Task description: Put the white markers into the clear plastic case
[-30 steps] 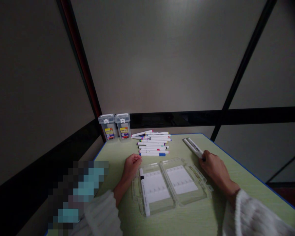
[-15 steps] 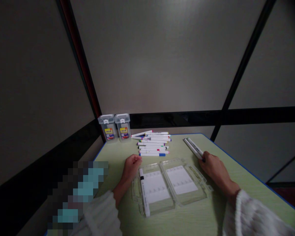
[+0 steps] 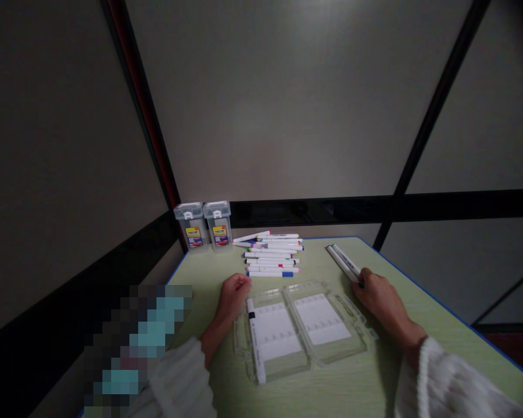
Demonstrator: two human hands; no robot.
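Observation:
My right hand [image 3: 377,293] grips the near ends of two white markers [image 3: 343,262], which lie side by side and point away to the left. My left hand [image 3: 233,293] rests on the table with its fingers curled closed, and nothing shows in them. It is by the upper left corner of a clear plastic case [image 3: 312,354], which lies unfolded flat between my hands. White paper cards [image 3: 322,317] sit in both halves of the case. Along its left side lies a single white marker with a black band [image 3: 256,342].
Beyond the case, several white markers with coloured ends [image 3: 270,255] lie in a loose stack of rows. Two lidded clear plastic boxes [image 3: 218,226] with yellow and purple labels stand at the back left. A wall rises behind the blue-edged table [image 3: 331,400]. A pixelated patch covers the left edge.

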